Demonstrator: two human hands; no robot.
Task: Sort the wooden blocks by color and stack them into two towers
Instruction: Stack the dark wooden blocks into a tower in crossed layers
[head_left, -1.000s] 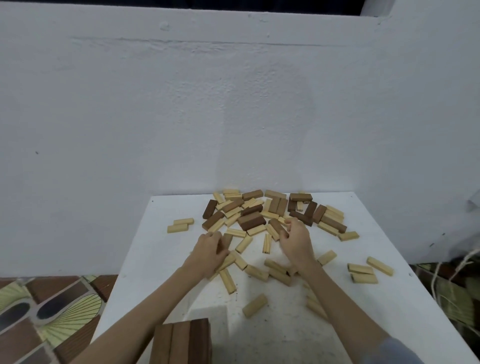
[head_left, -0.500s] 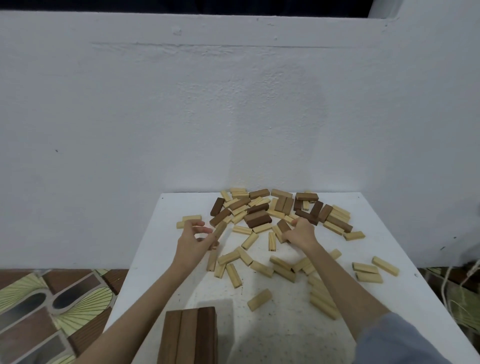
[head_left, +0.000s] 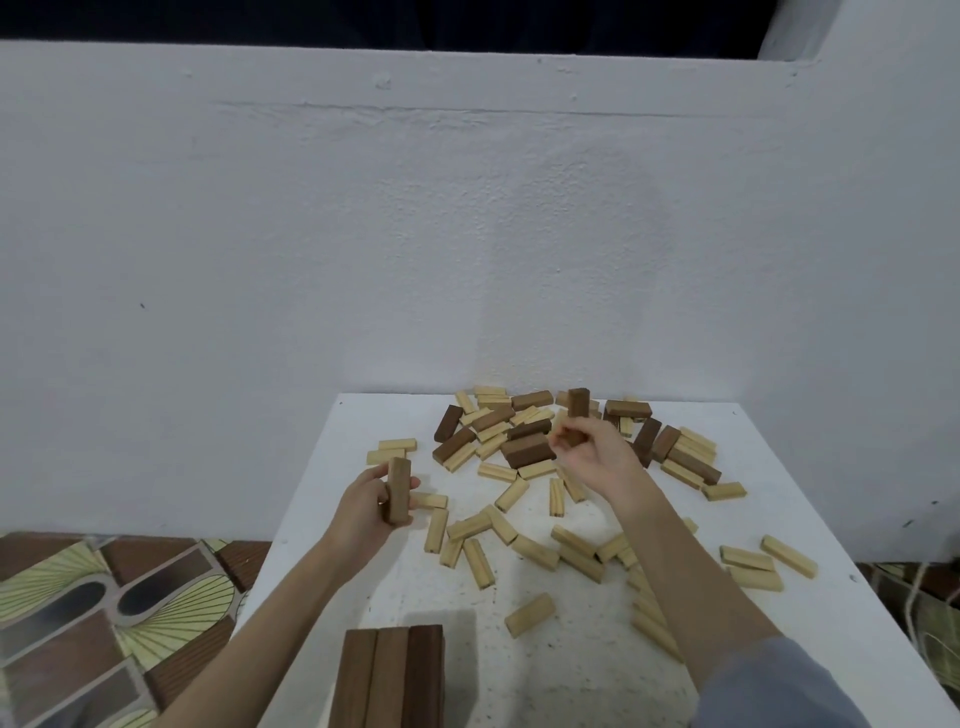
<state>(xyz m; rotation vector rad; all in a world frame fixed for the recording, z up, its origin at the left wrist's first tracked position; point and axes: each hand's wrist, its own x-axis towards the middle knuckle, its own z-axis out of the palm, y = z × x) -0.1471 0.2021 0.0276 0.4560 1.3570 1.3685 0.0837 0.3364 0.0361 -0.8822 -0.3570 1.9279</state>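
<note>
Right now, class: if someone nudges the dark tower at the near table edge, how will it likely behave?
The dark tower looks rigid: its top layer is three flat-sided blocks lying flush. It would probably slide rather than roll on the white table. Its height is cut off, so tipping risk can't be judged.

Dim, soft shadows, wide-angle warp at edges, slight blur.
</note>
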